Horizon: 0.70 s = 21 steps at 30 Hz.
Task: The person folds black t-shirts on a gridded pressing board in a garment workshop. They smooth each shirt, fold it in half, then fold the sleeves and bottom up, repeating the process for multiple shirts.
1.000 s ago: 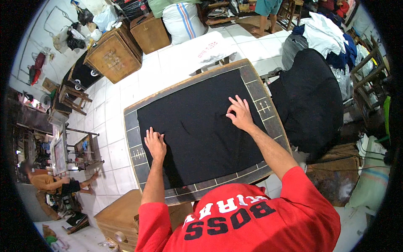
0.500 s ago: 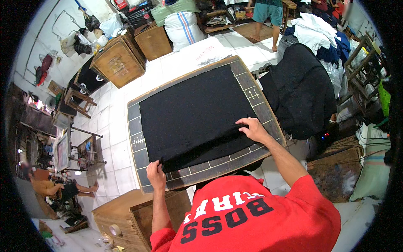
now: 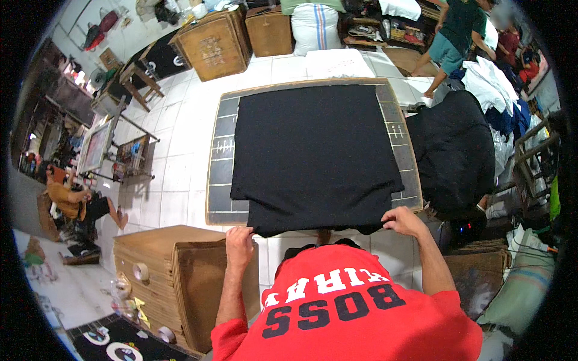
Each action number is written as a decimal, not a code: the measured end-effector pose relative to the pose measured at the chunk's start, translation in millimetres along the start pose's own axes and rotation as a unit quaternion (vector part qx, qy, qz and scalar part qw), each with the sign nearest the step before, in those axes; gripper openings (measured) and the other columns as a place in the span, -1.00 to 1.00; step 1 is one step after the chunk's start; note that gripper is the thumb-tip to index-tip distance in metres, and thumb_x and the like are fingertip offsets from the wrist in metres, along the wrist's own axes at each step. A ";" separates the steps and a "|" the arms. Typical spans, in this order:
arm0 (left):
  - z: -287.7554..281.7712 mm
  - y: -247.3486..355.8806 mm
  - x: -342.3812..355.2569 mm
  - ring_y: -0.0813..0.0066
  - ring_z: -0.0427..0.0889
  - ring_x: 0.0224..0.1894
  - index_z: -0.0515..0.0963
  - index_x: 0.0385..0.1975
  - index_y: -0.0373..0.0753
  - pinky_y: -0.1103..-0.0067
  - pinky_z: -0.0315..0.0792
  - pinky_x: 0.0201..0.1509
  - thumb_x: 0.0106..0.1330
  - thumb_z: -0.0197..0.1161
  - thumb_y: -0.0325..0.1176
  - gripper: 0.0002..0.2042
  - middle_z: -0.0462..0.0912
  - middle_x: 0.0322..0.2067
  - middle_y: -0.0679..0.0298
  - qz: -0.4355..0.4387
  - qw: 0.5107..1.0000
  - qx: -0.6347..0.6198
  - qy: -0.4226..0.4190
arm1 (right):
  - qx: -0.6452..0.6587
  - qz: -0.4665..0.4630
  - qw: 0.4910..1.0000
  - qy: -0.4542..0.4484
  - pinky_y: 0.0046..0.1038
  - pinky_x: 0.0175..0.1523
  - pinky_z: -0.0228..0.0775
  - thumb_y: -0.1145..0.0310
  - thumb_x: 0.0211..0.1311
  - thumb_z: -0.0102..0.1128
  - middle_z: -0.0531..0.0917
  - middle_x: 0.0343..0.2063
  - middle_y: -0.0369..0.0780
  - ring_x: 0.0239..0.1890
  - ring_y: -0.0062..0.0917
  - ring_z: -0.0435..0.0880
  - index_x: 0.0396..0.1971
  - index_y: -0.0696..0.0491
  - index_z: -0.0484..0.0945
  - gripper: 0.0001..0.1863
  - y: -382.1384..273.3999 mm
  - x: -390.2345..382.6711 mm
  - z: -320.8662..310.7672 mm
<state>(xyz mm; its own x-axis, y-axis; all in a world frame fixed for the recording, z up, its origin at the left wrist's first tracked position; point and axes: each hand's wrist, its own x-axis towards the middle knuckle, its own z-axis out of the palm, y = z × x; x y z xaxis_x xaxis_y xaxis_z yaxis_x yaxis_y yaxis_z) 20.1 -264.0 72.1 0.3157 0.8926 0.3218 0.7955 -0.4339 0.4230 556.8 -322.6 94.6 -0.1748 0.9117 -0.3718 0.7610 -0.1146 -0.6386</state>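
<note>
A garment workshop: a gridded folding worktop [image 3: 224, 157] stands on white tiles, dark clothing heaps [image 3: 453, 150] at three o'clock, wooden crates [image 3: 214, 43] at eleven, stuffed white sack [image 3: 315, 25] at twelve.

A large white sack [image 3: 317, 24] with blue stripes stands upright at the far end of the floor, between a brown box-shaped crate [image 3: 269, 28] on its left and dark shelving on its right. Left of that crate sits a bigger wooden crate [image 3: 212, 43] — square-topped, tan, with dark stencilled marking on its lid. At the lower left, beside the nearest wooden cabinet, two rolls of packing tape [image 3: 141, 272] lie near a black mat [image 3: 114, 343] bearing round white emblems — its lettering too small to make out.
</note>
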 end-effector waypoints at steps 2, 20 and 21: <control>-2.3 4.0 -23.9 0.11 0.64 -0.19 0.62 -0.26 -0.26 0.24 0.42 0.03 0.16 0.32 -0.58 -0.84 0.69 -0.34 0.16 0.014 1.000 -0.016 0.006 | -0.042 -0.005 0.998 -0.036 -0.27 -0.09 0.59 0.33 0.08 0.48 0.79 -0.32 -0.05 -0.21 -0.21 0.79 -0.19 0.09 0.76 -0.72 0.1 -11.5 11.0; 20.0 2.7 -170.0 0.18 0.54 -0.14 0.70 -0.36 -0.12 0.25 0.38 0.08 0.10 0.30 -0.57 -0.83 0.61 -0.34 0.28 -0.095 0.995 0.022 0.017 | -0.165 0.062 0.978 -0.113 -0.28 -0.08 0.59 0.28 0.00 0.60 0.79 -0.31 -0.07 -0.20 -0.24 0.79 -0.17 0.14 0.71 -0.59 33.6 -52.1 127.0; 27.1 0.7 -172.4 0.18 0.54 -0.14 0.70 -0.37 -0.12 0.25 0.38 0.07 0.10 0.31 -0.57 -0.84 0.61 -0.34 0.28 -0.106 0.994 0.025 0.009 | -0.170 0.078 0.976 -0.115 -0.27 -0.07 0.59 0.29 0.00 0.60 0.79 -0.30 -0.07 -0.19 -0.23 0.79 -0.16 0.13 0.71 -0.60 37.4 -49.3 131.7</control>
<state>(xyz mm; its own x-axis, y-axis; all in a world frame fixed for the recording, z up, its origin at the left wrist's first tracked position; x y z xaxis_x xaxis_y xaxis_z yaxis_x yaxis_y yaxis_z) -19.8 -414.8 -6.1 0.1290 0.9607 0.2457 0.8682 -0.2291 0.4401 511.5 -423.7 0.3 -0.1459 0.7768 -0.6127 0.9461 -0.0714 -0.3159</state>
